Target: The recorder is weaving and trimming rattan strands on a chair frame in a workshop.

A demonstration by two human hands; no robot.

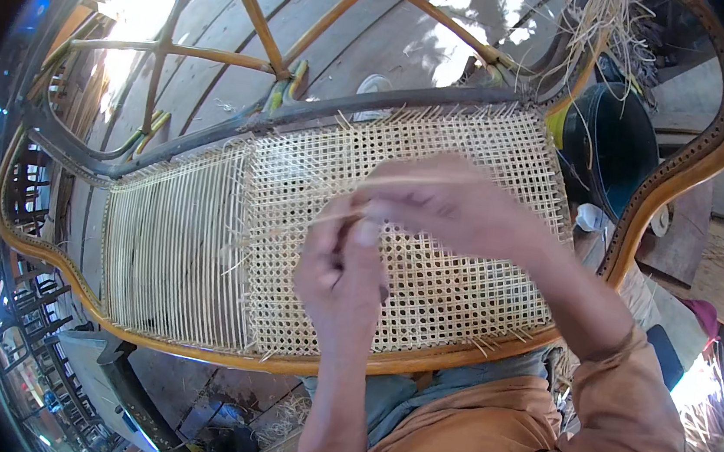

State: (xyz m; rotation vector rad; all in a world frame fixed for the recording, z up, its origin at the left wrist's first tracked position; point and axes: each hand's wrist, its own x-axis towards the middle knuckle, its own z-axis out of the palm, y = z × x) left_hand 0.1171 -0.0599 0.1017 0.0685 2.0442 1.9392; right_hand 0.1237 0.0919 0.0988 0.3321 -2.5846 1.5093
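A pale cane strand [410,179] runs between my two hands above the woven seat. My left hand [343,263] is closed, thumb and fingertips pinched together on the strand. Beside it and slightly higher, my right hand [468,210] grips the same strand with bent fingers, a little smeared by motion. Below them lies an open-weave cane panel [449,313], with strand ends sticking out along its edges. Its left section [173,243] shows only parallel strands running front to back. A curved brown rattan frame [279,363] borders the panel. My hands hide part of the weave.
Loose cane strands [605,32] hang over the frame at the far right. A dark bucket [621,146] with a yellow side stands below them, near a small white cup [589,217]. Crossed rattan poles [252,11] rise at the back above a plank floor [344,50].
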